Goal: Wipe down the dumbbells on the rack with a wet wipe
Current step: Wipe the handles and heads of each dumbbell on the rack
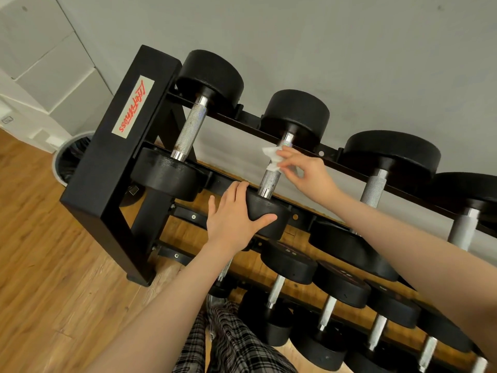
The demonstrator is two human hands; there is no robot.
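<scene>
Pinching the wet wipe (271,157) with our right hand (304,176), we wrap it round the shiny metal handle (271,179) of the second dumbbell (282,168) on the top shelf of the black rack (107,146). Our left hand (231,219) rests flat, fingers straight, on the near round end (269,214) to keep it from rolling. We think the wipe is soft and light and may snag on the bumpy handle, while the dumbbell is heavy and hard, so we steady it by the fat rubber end.
</scene>
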